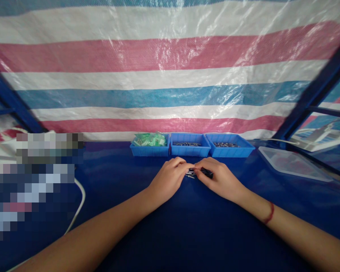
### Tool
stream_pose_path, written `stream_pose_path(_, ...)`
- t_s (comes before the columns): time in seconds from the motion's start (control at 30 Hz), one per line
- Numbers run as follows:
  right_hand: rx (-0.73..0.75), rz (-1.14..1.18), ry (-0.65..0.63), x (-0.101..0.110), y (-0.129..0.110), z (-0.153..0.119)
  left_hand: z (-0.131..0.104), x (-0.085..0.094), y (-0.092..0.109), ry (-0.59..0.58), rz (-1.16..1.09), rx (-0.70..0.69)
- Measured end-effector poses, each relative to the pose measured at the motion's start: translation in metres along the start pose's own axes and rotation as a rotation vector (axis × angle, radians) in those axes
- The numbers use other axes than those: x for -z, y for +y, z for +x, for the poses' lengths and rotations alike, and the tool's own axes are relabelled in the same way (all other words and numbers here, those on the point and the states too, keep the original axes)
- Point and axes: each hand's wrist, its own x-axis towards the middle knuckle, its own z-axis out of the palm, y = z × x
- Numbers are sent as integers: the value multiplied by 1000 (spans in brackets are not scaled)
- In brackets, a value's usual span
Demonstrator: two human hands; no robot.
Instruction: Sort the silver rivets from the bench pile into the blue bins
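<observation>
My left hand (171, 176) and my right hand (217, 176) meet at the fingertips, low over the blue tabletop (187, 226). Both have bent, closed fingers. Between and under them lie several thin silver metal pieces (190, 174), like screws or pins. A small black object (206, 172) shows between the thumb and fingers of my right hand; its kind is not clear. What the left fingertips pinch is too small to make out. Just behind the hands stands a blue bin (190, 151) with long, thin dark metal pieces in it.
Left of that bin, another blue bin (150, 152) holds green-and-clear packets (150, 139). A third blue bin (231, 152) at right holds small metal parts. A clear plastic lid (294, 164) lies further right. A white cable (81, 194) runs at left beside a blurred-out area. Striped sheeting (170, 56) hangs behind.
</observation>
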Motion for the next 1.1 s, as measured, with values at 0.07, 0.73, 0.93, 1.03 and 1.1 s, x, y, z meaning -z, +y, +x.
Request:
stream_pose_path(0.07,-7,10,13,-1,1,0,0,1,3,28,-60,-26)
stream_pose_path(0.73,-123,232,62,-3,-1,-1,2,3,3,218,-210,35)
stream_pose_path(0.93,-160,279,201,2,-7,0,2,0,2,130,-188,-2)
stream_pose_path(1.03,-178,324,162,1,-10,0,3,0,2,87,-190,-2)
stream_pose_path(1.1,-196,345,139,1,-12,-1,4,0,2,79,-194,0)
